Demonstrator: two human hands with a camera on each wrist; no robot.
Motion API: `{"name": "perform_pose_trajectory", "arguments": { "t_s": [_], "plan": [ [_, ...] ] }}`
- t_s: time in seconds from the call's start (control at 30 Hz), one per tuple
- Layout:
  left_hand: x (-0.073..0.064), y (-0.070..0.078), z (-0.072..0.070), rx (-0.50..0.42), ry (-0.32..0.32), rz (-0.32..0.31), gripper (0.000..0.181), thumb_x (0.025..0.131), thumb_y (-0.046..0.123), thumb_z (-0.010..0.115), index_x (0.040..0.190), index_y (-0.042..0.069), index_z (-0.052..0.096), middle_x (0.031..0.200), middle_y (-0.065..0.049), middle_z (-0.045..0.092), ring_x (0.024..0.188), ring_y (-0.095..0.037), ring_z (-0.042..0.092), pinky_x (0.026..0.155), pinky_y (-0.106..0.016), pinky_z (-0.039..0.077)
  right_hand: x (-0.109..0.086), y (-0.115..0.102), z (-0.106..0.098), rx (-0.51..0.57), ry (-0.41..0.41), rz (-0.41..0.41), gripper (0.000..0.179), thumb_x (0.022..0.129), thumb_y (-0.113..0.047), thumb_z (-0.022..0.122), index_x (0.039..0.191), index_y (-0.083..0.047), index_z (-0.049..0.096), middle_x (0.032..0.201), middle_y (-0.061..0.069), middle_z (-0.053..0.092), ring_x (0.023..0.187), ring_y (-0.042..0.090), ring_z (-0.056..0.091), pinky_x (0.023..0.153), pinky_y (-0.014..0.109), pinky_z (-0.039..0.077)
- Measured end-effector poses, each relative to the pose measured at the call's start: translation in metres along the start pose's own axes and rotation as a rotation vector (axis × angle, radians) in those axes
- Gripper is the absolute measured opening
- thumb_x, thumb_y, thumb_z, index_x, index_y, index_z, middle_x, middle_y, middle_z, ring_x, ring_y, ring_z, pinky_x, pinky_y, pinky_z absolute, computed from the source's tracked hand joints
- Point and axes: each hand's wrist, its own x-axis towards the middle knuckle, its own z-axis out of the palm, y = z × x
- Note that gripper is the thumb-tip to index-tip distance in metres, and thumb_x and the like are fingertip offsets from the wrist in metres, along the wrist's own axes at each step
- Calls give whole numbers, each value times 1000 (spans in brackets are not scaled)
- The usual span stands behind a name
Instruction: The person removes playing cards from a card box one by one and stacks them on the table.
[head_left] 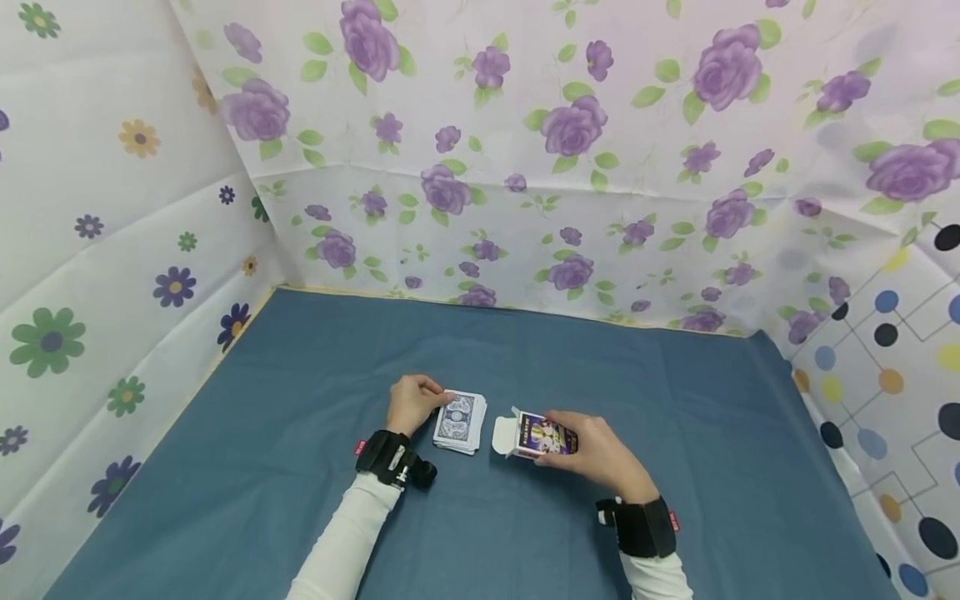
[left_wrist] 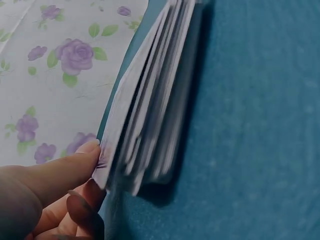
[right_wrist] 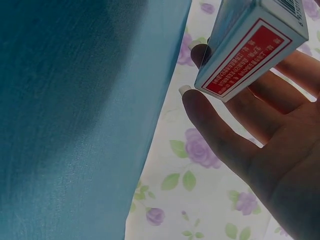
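A stack of playing cards point(head_left: 459, 421) with blue-and-white backs lies on the cloth, its edges uneven. My left hand point(head_left: 413, 403) is at the stack's upper left corner. In the left wrist view its thumb point(left_wrist: 75, 172) and a finger pinch the corner of the top of the stack point(left_wrist: 145, 115), whose layers fan slightly apart. To the right, my right hand point(head_left: 592, 446) grips a card box point(head_left: 546, 435) with a dark printed face, held a little above the cloth. The box's white end flap point(head_left: 505, 435) hangs open toward the stack. A red label shows on the box's end point(right_wrist: 245, 59) in the right wrist view.
A blue cloth point(head_left: 337, 358) covers the table. Purple-flowered sheeting point(head_left: 570, 200) stands behind it, with patterned sheeting point(head_left: 900, 467) at the right and flowered sheeting point(head_left: 90, 275) at the left. Each wrist wears a black strap point(head_left: 647, 527) with a camera.
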Motion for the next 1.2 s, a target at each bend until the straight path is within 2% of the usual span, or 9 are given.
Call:
{"name": "perform_pose_trajectory", "arguments": {
  "t_s": [0.27,0.43,0.57,0.67,0.8,0.87,0.97,1.13,1.2],
  "plan": [
    [2,-1,0,-2,-27,-8,19,79,20,80,84,4,72,72,-11,69,61,-17,60,59,-29,45,2,2,2,-2,3,2,70,77,-40,80,132,-4,58,121,11,67,87,9,57,74,26,47],
    [-5,3,0,24,18,10,30,87,26,73,101,0,69,84,-17,68,70,-23,61,65,-35,47,3,3,3,-2,4,-18,69,78,-41,80,132,-3,59,121,12,66,89,10,58,74,26,47],
    [-18,9,4,29,40,87,29,92,24,66,106,-2,66,82,-15,64,66,-20,56,61,-32,43,2,3,4,-15,10,-22,68,77,-40,80,131,-4,60,122,11,66,91,10,59,77,28,49],
    [-32,21,9,-24,-24,183,19,91,18,67,99,1,69,77,-11,65,63,-14,54,58,-28,43,2,3,4,-22,18,-24,67,76,-40,81,130,-5,60,121,10,67,91,10,59,77,29,49],
    [-52,41,16,-72,-190,305,10,88,16,70,87,6,72,74,-5,65,60,-7,53,56,-23,43,2,1,4,-15,21,-40,67,76,-39,81,130,-5,60,121,10,67,92,11,61,76,28,49],
    [-60,48,21,-63,-271,343,9,88,16,70,85,8,72,72,-3,65,57,-5,50,53,-21,41,2,0,3,-6,17,-52,66,77,-39,80,130,-4,60,121,11,67,92,12,62,76,28,50],
    [-68,54,28,-34,-334,352,9,88,16,70,83,8,70,69,-1,61,52,-4,47,50,-20,39,2,-3,2,6,11,-73,66,78,-39,80,130,-3,60,121,12,67,94,13,64,76,29,52],
    [-74,56,34,31,-335,327,13,88,13,67,77,8,64,62,2,53,48,-4,43,48,-19,35,1,-6,1,4,7,-88,66,78,-40,79,130,-2,60,122,13,66,95,15,64,76,30,52],
    [-74,56,34,31,-344,327,14,88,10,66,75,7,63,61,2,52,49,-5,43,48,-19,35,1,-7,0,-2,12,-96,66,78,-39,80,130,-3,60,122,13,66,96,15,64,76,29,52]
  ]
}}
